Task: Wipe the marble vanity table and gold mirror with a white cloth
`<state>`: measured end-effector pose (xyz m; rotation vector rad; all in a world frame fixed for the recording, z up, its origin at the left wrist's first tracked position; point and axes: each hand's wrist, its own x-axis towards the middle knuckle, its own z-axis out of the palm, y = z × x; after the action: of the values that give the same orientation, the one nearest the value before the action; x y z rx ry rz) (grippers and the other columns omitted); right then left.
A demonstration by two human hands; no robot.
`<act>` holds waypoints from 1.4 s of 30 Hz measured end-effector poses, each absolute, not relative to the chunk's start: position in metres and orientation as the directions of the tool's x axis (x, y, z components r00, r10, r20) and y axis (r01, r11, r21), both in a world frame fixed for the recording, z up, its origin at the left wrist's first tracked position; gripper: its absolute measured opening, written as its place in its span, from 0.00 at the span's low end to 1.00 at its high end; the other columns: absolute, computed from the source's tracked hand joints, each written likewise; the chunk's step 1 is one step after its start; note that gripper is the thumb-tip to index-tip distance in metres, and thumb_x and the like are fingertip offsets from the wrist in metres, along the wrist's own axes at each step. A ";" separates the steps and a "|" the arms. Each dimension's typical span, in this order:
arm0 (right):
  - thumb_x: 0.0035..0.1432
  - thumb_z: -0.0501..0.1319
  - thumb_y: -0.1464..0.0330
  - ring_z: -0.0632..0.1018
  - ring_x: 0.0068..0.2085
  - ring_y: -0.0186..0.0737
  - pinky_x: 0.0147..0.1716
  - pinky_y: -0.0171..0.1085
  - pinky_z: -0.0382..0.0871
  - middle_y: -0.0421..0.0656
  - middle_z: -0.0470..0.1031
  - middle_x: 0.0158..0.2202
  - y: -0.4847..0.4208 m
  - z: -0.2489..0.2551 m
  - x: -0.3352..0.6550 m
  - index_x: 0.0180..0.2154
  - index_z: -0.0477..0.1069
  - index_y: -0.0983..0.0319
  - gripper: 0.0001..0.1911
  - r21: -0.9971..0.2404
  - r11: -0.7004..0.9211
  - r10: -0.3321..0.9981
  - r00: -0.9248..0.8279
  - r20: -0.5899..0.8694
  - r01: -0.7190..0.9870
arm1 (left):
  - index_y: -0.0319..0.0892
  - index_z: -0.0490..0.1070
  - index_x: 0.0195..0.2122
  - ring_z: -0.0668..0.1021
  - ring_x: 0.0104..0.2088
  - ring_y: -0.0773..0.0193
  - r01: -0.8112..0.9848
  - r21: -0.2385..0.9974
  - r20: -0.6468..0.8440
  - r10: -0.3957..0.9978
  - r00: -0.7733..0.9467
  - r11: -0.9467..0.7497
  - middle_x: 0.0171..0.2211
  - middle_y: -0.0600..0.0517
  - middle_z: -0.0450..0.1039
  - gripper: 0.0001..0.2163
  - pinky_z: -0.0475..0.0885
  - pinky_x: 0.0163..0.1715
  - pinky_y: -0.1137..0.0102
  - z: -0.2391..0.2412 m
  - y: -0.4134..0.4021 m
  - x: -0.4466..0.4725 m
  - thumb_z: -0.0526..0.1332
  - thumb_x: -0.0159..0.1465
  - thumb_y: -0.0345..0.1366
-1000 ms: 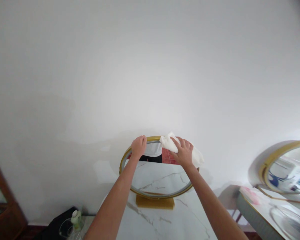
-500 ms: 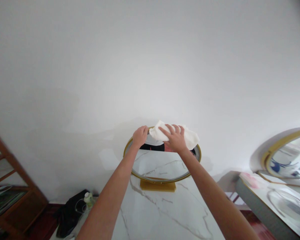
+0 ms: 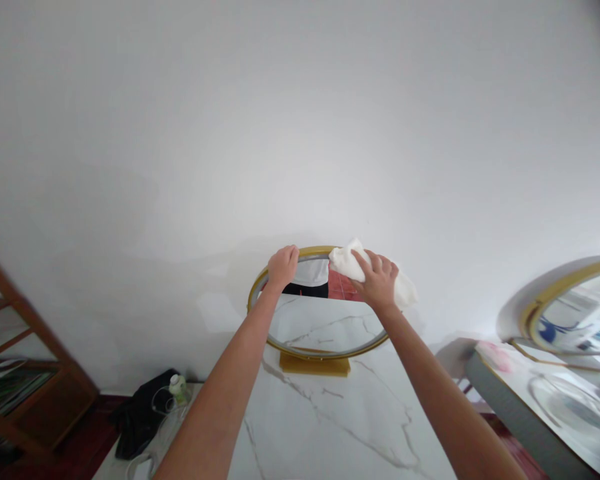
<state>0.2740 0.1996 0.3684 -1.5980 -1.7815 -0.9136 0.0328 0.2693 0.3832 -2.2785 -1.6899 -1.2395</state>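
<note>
An oval mirror (image 3: 325,323) in a gold frame stands on a gold base (image 3: 314,365) atop a white marble-patterned table (image 3: 325,427). My left hand (image 3: 283,267) is closed around the upper left of its rim. With my right hand (image 3: 377,280) I press a white cloth (image 3: 349,261) against the upper right of the frame. One end of the cloth hangs past the mirror's right edge. The glass reflects the tabletop, some pale and dark clothing and a reddish floor.
A white wall (image 3: 300,133) rises behind the mirror. To the right, a second gold-framed mirror (image 3: 580,310) stands by a white-topped table (image 3: 545,393). Low on the left are a wooden shelf (image 3: 75,413), a black bag (image 3: 143,413) and a small green bottle (image 3: 179,389).
My right hand and the cloth have moved right along the top of the frame, baring more rim and glass in the middle. The left hand keeps its hold.
</note>
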 end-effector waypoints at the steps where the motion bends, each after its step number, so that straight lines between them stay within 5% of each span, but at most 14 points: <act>1: 0.54 0.57 0.56 0.58 0.53 0.57 0.51 0.54 0.48 0.46 0.58 0.58 0.200 0.371 0.268 0.60 0.53 0.51 0.32 0.136 0.065 0.604 -0.148 0.783 0.989 | 0.43 0.69 0.36 0.72 0.40 0.62 0.820 0.402 0.619 0.781 0.084 -0.407 0.36 0.49 0.73 0.19 0.60 0.39 0.71 0.383 0.270 0.032 0.40 0.69 0.41; 9: 0.51 0.62 0.56 0.54 0.57 0.60 0.53 0.60 0.39 0.44 0.53 0.61 0.206 0.392 0.223 0.61 0.46 0.44 0.39 0.312 0.213 0.626 -0.374 0.685 0.926 | 0.43 0.68 0.35 0.72 0.37 0.62 0.807 0.379 0.656 0.747 0.110 -0.452 0.34 0.49 0.72 0.19 0.59 0.36 0.71 0.379 0.273 0.030 0.39 0.69 0.40; 16: 0.49 0.64 0.56 0.56 0.56 0.60 0.53 0.59 0.41 0.44 0.56 0.60 0.206 0.393 0.225 0.61 0.46 0.43 0.41 0.332 0.213 0.614 -0.390 0.686 0.919 | 0.44 0.67 0.33 0.72 0.36 0.63 0.810 0.358 0.670 0.732 0.124 -0.465 0.32 0.51 0.71 0.18 0.59 0.35 0.71 0.380 0.272 0.031 0.40 0.69 0.40; 32: 0.51 0.58 0.48 0.56 0.58 0.59 0.54 0.58 0.45 0.48 0.52 0.61 0.210 0.331 0.280 0.58 0.57 0.48 0.34 0.133 0.093 0.463 -0.161 0.872 0.987 | 0.44 0.68 0.33 0.73 0.36 0.63 0.825 0.356 0.678 0.729 0.094 -0.438 0.32 0.51 0.72 0.17 0.60 0.35 0.71 0.382 0.267 0.030 0.41 0.69 0.39; 42: 0.51 0.60 0.51 0.53 0.61 0.58 0.57 0.58 0.41 0.45 0.48 0.64 0.201 0.345 0.266 0.59 0.54 0.47 0.35 0.117 0.093 0.550 -0.149 0.822 0.989 | 0.44 0.68 0.32 0.73 0.36 0.63 0.828 0.368 0.678 0.731 0.074 -0.424 0.33 0.50 0.72 0.18 0.61 0.36 0.71 0.379 0.272 0.030 0.41 0.69 0.40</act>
<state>0.2658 0.2013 0.3446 -1.5140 -1.7711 -0.9318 0.0302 0.2715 0.3793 -2.2154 -1.6180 -1.2811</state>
